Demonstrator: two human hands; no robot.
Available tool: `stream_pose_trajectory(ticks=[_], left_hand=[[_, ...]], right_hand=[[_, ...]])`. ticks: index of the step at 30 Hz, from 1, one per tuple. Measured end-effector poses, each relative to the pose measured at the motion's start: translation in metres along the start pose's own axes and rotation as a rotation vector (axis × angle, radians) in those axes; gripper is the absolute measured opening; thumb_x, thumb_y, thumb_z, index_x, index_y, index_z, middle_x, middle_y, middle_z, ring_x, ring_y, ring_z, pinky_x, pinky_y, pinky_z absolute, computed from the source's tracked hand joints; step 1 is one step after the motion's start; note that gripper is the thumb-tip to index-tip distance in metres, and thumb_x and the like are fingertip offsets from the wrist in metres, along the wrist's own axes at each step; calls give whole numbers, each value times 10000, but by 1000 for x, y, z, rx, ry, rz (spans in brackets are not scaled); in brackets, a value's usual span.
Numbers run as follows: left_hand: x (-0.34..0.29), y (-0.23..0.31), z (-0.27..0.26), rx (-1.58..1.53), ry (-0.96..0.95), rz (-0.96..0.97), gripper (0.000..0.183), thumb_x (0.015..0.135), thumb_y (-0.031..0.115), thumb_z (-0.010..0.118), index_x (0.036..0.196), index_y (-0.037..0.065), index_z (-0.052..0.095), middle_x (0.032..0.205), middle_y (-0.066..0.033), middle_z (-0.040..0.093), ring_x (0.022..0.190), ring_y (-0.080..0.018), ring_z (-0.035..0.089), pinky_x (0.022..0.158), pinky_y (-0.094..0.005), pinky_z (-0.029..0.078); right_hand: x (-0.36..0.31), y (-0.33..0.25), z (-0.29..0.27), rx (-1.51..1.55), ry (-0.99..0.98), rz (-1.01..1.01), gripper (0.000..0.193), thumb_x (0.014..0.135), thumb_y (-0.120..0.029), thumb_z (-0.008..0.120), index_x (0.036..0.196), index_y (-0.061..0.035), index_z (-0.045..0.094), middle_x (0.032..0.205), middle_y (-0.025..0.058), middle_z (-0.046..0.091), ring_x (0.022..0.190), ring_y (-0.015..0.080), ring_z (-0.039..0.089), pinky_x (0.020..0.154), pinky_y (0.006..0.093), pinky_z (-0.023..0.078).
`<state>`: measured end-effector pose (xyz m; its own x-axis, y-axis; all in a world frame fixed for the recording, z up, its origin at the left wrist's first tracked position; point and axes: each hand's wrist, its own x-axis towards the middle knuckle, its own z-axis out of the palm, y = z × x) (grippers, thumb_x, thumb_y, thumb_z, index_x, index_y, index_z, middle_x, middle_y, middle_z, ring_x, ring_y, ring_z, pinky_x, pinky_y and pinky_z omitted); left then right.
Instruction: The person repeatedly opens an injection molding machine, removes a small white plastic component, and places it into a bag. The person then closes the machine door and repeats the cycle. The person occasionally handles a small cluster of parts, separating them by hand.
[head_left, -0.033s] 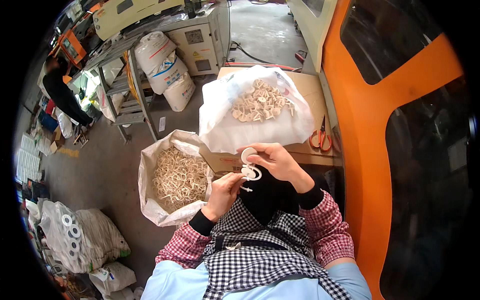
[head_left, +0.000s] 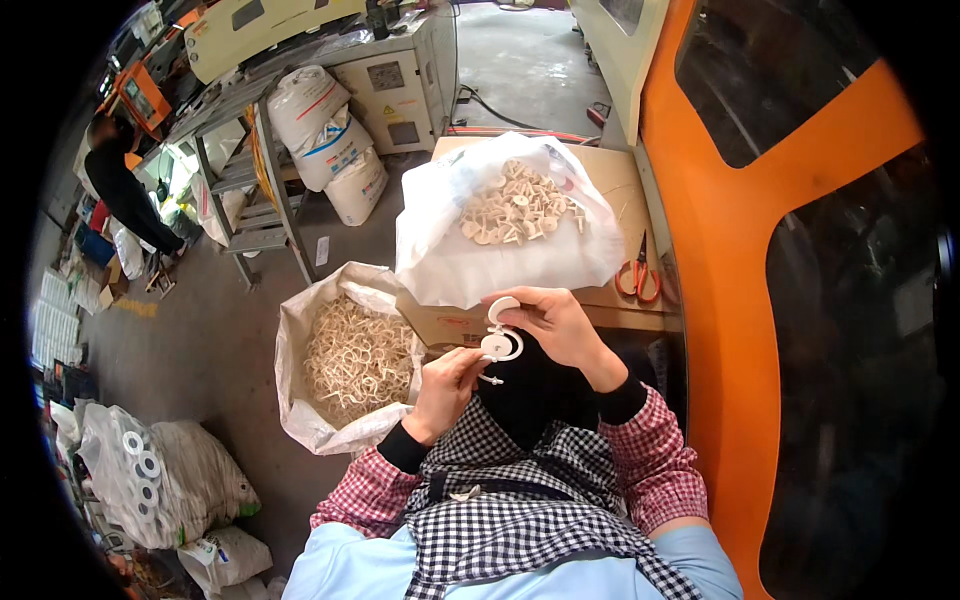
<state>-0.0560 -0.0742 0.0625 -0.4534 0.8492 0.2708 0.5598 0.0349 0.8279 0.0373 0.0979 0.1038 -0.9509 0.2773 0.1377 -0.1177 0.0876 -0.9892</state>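
Note:
In front of my lap I hold a cream plastic moulding between both hands. My right hand (head_left: 566, 329) is closed in a pinch on its upper round disc (head_left: 503, 309). My left hand (head_left: 446, 391) pinches the lower side, where a curved plastic runner (head_left: 517, 347) bends around a second disc (head_left: 495, 346). A thin runner end (head_left: 491, 380) pokes out beside the left fingertips. Beyond my hands, a white plastic bag (head_left: 450, 262) holds a heap of stemmed discs (head_left: 520, 203). To the left stands an open woven sack (head_left: 292, 375) full of curly plastic runners (head_left: 358, 355).
The bag rests on a cardboard box (head_left: 625, 200), with red-handled scissors (head_left: 638, 282) at its right. An orange machine frame (head_left: 735, 300) rises close on my right. Stacked sacks (head_left: 325, 140), a metal step stand (head_left: 262, 238) and a person (head_left: 125, 185) are farther left.
The upper disc has tilted slightly and shifted a little to the right in my right fingers. My left hand keeps its pinch in nearly the same place.

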Motion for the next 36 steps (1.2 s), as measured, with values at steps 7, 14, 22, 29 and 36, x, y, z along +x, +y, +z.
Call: stream_pose_trajectory(ticks=[7, 14, 22, 29, 36], left_hand=[[-7, -6, 6, -27, -80, -27, 126, 823, 39, 604, 931, -26, 616, 789, -146, 630, 670, -211, 619, 603, -298, 480], [-4, -1, -13, -314, -404, -362, 178, 880, 119, 592, 985, -24, 611, 770, -18, 614, 706, -62, 546, 639, -224, 459], [-7, -5, 3, -760, -468, -434, 196, 901, 136, 566, 1035, -8, 568, 856, -6, 581, 698, -73, 549, 641, -212, 459], [-6, -9, 0, -775, -246, -503, 144, 924, 153, 527, 948, 19, 572, 710, 14, 544, 632, -57, 502, 583, -188, 392], [-20, -25, -3, -924, -157, -599, 150, 932, 161, 512, 960, 24, 565, 708, 5, 561, 625, -67, 544, 585, -197, 447]], right_hand=[[-15, 26, -1, -68, 125, 54, 225, 924, -111, 502, 1082, 29, 578, 874, 41, 632, 800, 86, 574, 731, 220, 473], [-23, 36, -1, 130, 73, 144, 257, 949, -182, 481, 1031, 34, 593, 849, 9, 608, 740, 58, 543, 668, 200, 460], [-33, 46, 6, 179, 145, 224, 269, 945, -191, 486, 1029, 41, 593, 838, 19, 613, 712, 71, 547, 656, 203, 459], [-35, 87, -36, 432, 389, 292, 262, 935, -51, 419, 1128, 92, 522, 946, 117, 605, 792, 134, 581, 711, 222, 475], [0, 50, -14, 415, 572, 73, 255, 945, -43, 408, 1153, 91, 473, 1020, 173, 585, 889, 212, 624, 782, 256, 521]])
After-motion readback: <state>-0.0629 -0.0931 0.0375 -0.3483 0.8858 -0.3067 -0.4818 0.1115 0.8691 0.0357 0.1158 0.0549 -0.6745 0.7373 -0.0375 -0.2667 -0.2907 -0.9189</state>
